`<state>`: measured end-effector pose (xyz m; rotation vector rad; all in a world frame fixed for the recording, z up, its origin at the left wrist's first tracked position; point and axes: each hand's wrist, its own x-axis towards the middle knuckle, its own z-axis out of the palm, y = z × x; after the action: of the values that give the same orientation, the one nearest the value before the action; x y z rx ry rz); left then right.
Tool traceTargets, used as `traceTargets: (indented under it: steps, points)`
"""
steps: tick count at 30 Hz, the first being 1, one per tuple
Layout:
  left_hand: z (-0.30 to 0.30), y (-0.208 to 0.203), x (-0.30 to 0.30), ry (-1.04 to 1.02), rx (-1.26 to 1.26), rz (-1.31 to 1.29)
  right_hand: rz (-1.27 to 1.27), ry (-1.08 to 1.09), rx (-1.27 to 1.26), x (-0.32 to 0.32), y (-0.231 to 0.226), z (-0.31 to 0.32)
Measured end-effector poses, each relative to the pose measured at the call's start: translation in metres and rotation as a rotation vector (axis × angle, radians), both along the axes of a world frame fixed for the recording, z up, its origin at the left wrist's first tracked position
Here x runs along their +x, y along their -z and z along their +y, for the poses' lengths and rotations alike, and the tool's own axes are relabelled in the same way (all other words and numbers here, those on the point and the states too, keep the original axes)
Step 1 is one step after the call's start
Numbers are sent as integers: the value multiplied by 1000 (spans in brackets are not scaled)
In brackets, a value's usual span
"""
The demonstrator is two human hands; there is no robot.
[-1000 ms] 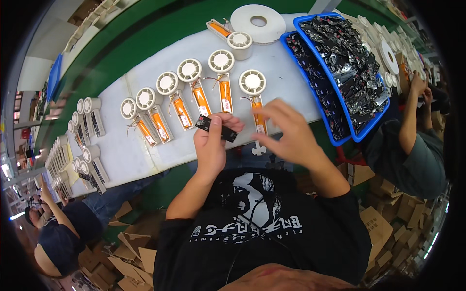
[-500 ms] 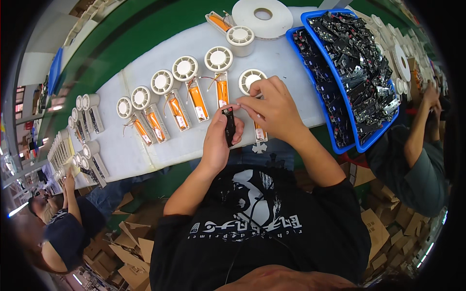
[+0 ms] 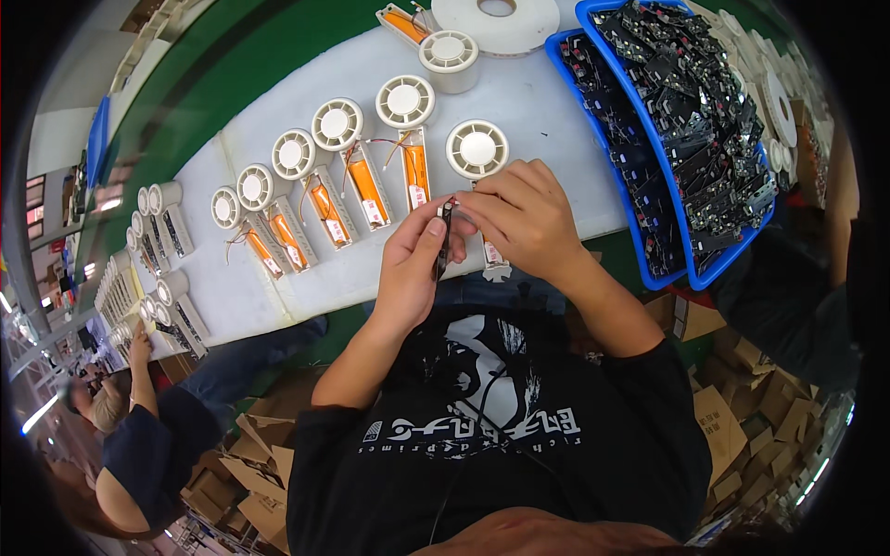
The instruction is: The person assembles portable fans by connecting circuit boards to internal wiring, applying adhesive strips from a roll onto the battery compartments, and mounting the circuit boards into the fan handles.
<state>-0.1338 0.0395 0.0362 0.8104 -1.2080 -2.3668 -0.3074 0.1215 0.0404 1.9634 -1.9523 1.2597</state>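
A narrow black circuit board (image 3: 444, 243) stands nearly upright in my left hand (image 3: 410, 273), gripped between thumb and fingers. My right hand (image 3: 527, 221) is closed in a pinch at the board's upper end. What its fingertips hold is too small to make out. Just beyond that hand lies a white handheld fan (image 3: 477, 148) with a round slotted head. Its handle is partly covered by the hand, and an orange battery (image 3: 492, 252) shows below. More such fans lie to the left, among them one with an open handle (image 3: 414, 167) showing an orange battery and thin wires.
Two blue trays (image 3: 688, 222) heaped with black circuit boards are at the right. A white tape roll (image 3: 501, 28) and another fan (image 3: 449, 57) lie at the far side. Finished-looking rows of fans (image 3: 167, 208) stand far left, near a co-worker's arm (image 3: 141, 371). Cardboard boxes (image 3: 264, 482) litter the floor.
The circuit board has turned in my left hand, now showing more of its narrow edge. My right fingers stay close at its top end. The whole view has shifted slightly.
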Motion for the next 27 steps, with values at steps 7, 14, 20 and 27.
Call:
traceTargets:
  steps: [7, 14, 20, 27]
  points:
    - [-1, 8, 1, -41, -24, -35, 143, -9, 32, 0, 0, -1]
    - [-16, 13, 6, 109, -41, -39, -90, -160, 45, -18, 5, -4]
    - [-26, 12, 11, 220, 12, -43, -118, -232, 34, -25, 8, -4]
    - [-27, 18, 11, 279, -50, -81, -24, -289, 71, -29, 1, -3]
